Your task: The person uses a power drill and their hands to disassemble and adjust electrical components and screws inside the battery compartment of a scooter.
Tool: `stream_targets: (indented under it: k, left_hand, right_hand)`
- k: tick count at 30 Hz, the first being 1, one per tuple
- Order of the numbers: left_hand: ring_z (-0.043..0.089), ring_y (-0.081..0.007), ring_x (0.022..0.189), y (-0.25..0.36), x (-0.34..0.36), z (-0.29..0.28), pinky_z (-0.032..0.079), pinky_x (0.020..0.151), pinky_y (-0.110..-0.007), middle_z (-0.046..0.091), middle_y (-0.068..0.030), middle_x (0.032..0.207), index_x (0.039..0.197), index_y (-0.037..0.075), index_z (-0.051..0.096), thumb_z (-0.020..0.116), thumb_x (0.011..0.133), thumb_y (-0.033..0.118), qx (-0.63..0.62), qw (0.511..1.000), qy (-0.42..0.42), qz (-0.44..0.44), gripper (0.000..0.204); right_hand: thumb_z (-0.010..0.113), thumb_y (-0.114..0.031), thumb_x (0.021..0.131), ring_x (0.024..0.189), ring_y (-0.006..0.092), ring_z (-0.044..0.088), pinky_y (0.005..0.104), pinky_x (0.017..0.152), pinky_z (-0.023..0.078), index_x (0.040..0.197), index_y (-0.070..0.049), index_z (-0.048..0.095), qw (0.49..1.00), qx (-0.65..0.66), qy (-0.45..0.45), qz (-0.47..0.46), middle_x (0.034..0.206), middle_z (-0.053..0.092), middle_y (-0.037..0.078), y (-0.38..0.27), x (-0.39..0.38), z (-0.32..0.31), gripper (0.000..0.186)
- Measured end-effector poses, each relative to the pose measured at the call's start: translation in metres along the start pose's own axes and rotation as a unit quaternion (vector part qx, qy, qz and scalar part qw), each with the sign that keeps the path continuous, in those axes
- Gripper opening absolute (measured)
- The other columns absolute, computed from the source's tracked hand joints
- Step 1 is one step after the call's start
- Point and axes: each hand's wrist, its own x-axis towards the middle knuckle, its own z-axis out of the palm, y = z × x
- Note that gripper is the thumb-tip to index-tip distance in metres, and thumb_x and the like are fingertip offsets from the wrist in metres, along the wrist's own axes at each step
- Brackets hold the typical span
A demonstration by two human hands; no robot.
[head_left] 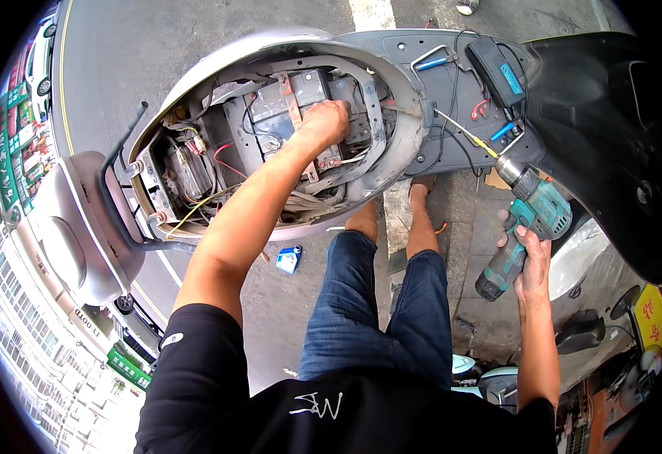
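a teal drill (pixel 549 210) is hanging by the footboard's (pixel 446 89) near right corner, its barrel slanting, its long bit (pixel 463 130) pointing left and away over the near edge. the right hand (pixel 534 261) is rising from below, fingers wrapping closed around the handle. the left hand (pixel 325 125) is reaching into the open compartment (pixel 406 144), fingers curling beside a rusty strap (pixel 289 98); whether they are pinching anything is hidden.

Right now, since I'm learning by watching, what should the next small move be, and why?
Perhaps swing the drill toward the strap: the right hand holds it with its bit short of the batteries, while the left hand is close by the strap.
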Motion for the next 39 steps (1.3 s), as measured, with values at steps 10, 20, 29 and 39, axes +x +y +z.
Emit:
stream_targets:
  k: [10,20,29,39]
  left_hand:
    - [0.064,-0.0388,0.09,-0.057,-0.005,-0.001,0.05,0.081,-0.045,0.065,-0.0264,0.088,0.091,-0.001,0.066,0.065,0.075,0.022,-0.057,0.997,0.052,-0.018,0.027]
    - [0.063,-0.0378,0.09,-0.082,-0.026,-0.007,0.048,0.079,-0.043,0.065,-0.0229,0.09,0.091,0.001,0.064,0.069,0.076,0.02,-0.116,0.981,0.155,0.017,0.025]
    - [0.061,-0.0393,0.096,-0.061,-0.031,-0.011,0.049,0.084,-0.047,0.066,-0.0201,0.1,0.108,0.008,0.062,0.062,0.081,0.026,-0.103,0.991,0.069,0.04,0.032]
    - [0.063,-0.0395,0.087,-0.042,-0.027,0.003,0.05,0.075,-0.048,0.066,-0.0207,0.089,0.095,0.008,0.06,0.063,0.083,0.03,-0.002,0.995,0.095,0.014,0.025]
  right_hand:
    - [0.06,-0.015,0.08,0.072,0.0163,0.059,0.0278,0.066,0.049,0.118,-0.001,0.053,0.999,-0.006,0.008,-0.034,0.1,0.065,0.013,-0.005,-0.004,0.013,0.041]
    - [0.06,-0.012,0.081,0.07,0.0154,0.061,0.0295,0.066,0.051,0.113,0.0,0.057,0.999,0.029,-0.022,-0.019,0.1,0.067,0.011,0.005,-0.005,0.043,0.034]
    - [0.06,-0.016,0.08,0.072,0.0176,0.061,0.0308,0.068,0.05,0.117,0.0,0.055,0.994,0.105,-0.013,-0.01,0.102,0.066,0.012,0.047,-0.04,0.07,0.04]
    - [0.062,-0.013,0.079,0.07,0.0176,0.062,0.0311,0.066,0.051,0.117,-0.002,0.056,0.974,0.225,0.031,-0.014,0.099,0.067,0.012,0.102,-0.048,0.068,0.04]
